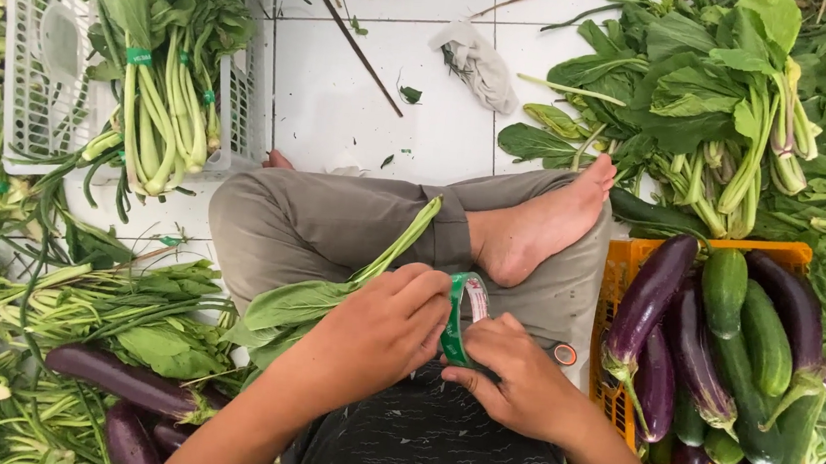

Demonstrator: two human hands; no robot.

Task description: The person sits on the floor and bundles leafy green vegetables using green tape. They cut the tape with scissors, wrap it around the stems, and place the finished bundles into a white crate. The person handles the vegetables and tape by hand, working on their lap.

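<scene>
I note a green tape strip [455, 317] with a white and red stretch near its top. The leafy stalk [331, 289] is green, paler along the stem. Trousers [336, 222] are plain grey-brown; the shirt [427, 446] is black with small pale dashes. The crate [623, 276] is orange, holding glossy purple eggplants [645, 302] and dark green cucumbers [724, 288]. The basket [28, 60] and floor [345, 92] are white.

The floor [383, 104] is laid with white glazed tiles with thin grey grout lines, scattered with bits of leaf and a few loose stems. A crumpled pale cloth [478, 64] lies on it near the top. A white slatted plastic crate [33, 50] stands at upper left, an orange plastic crate [620, 276] at right. Even, soft daylight falls, casting only faint shadows.
</scene>
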